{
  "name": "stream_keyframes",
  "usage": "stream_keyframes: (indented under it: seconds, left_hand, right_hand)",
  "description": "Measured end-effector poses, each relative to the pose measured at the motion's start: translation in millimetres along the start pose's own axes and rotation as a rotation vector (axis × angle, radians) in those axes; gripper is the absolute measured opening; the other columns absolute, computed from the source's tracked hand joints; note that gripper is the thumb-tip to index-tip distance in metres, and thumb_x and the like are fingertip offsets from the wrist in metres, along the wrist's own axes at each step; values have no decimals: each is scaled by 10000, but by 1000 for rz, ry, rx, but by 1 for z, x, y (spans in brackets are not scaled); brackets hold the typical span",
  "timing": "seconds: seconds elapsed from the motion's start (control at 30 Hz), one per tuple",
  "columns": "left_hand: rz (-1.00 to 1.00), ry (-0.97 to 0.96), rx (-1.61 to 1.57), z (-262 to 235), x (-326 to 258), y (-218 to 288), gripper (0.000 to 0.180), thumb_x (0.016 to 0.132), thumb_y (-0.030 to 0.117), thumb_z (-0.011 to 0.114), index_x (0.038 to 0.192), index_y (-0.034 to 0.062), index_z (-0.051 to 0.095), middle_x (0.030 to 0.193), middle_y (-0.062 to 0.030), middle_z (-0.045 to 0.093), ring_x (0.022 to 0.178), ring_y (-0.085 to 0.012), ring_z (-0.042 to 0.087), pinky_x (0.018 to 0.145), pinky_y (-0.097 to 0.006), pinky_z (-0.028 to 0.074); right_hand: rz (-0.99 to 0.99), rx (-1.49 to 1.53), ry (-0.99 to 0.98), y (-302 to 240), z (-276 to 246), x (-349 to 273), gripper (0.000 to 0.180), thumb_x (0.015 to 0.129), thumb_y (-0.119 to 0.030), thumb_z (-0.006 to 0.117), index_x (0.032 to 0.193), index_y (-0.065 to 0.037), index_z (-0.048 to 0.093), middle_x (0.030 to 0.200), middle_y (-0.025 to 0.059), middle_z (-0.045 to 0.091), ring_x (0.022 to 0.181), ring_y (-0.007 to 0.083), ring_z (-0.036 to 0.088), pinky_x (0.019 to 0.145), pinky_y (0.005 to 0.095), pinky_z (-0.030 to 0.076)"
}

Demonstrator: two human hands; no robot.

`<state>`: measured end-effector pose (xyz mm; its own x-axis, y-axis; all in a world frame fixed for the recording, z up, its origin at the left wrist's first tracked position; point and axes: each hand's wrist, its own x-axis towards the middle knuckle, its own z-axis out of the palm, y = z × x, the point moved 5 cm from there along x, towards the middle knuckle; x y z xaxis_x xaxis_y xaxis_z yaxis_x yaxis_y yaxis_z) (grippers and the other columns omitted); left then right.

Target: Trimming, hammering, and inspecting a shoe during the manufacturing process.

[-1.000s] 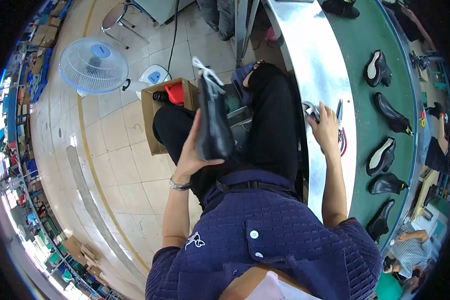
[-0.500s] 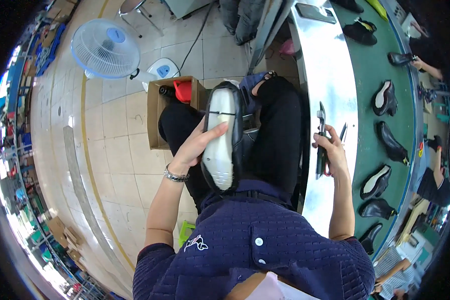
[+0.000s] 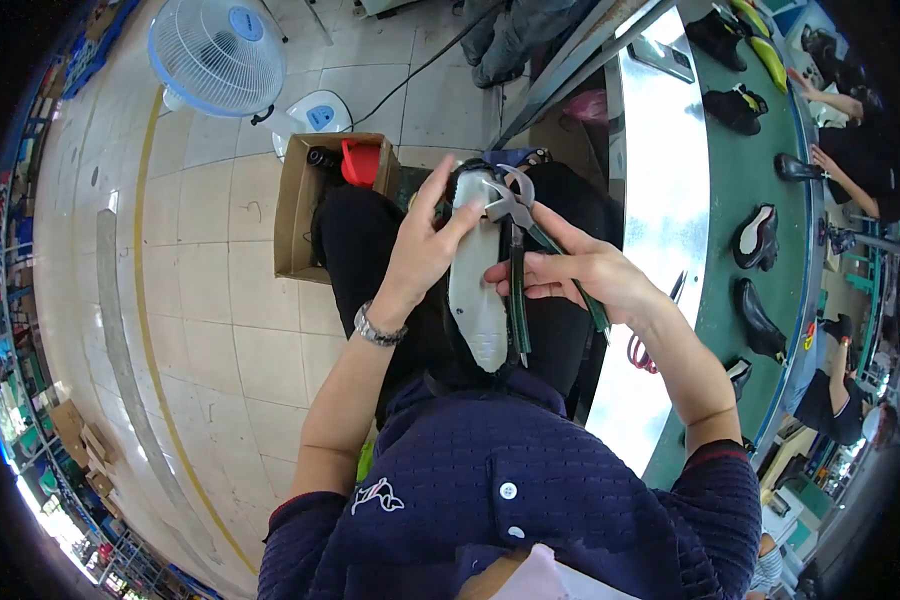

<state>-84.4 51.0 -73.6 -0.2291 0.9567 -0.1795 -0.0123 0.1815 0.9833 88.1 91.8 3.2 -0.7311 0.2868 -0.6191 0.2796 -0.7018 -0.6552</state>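
A black shoe with its pale sole (image 3: 477,290) facing up rests at my lap, toe and heel running away from me. My left hand (image 3: 422,250) grips it from the left side, thumb on the sole and index finger stretched along the edge. In my right hand (image 3: 595,270) is a pair of pincers (image 3: 520,270) with dark green handles, spread apart. Their metal jaws are at the far end of the sole, close to my left thumb. Whether the jaws pinch anything cannot be made out.
Red-handled scissors (image 3: 644,352) and a phone (image 3: 662,60) lie on the metal bench (image 3: 660,200) at my right. Beyond it, a green conveyor (image 3: 715,300) carries several black shoes. A cardboard box (image 3: 290,220) with a red item and a fan (image 3: 217,55) stand at left. Other people work across the conveyor.
My right hand has brought the pincers from the bench over to the shoe, and their handles have spread. My left hand has shifted toward the far end of the sole.
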Motion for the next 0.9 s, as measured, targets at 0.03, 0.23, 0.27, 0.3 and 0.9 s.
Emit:
stream_keyframes:
  seconds: [0.03,0.23,0.27,0.3,0.9]
  left_hand:
    - [1,2,-43,1,7,2,597,902,254,641,1392,-10,427,1376,-186,491,1268,-208,462,1053,-312,351]
    - [-64,153,-53,1,17,1,337,882,140,594,1198,28,634,966,-103,672,771,-105,565,700,-242,450]
    - [-71,178,-55,0,17,0,313,878,123,586,1168,26,653,933,-93,671,735,-88,540,668,-233,438]
    - [-71,180,-57,1,17,0,313,878,123,586,1168,26,653,933,-93,671,735,-88,540,668,-233,438]
    - [-75,165,-203,0,25,1,329,906,142,649,1199,-7,640,919,-2,658,807,-43,534,748,-199,431]
  right_hand:
    - [39,-8,-26,-3,2,5,720,991,-133,477,1536,-127,7,1213,230,604,1079,241,630,912,302,481]
    - [111,-255,226,-6,-3,15,679,991,-159,506,1537,-174,102,808,40,534,733,128,576,652,304,545]
    - [30,-320,204,-4,-5,17,674,991,-138,497,1534,-146,98,806,45,534,707,126,569,628,297,538]
    - [-52,-387,182,-1,-6,18,669,990,-118,488,1532,-118,95,803,50,535,681,124,561,604,290,530]
    - [-227,-1317,336,-72,18,-12,640,925,-85,547,1493,-96,251,745,181,647,683,297,685,667,375,541]
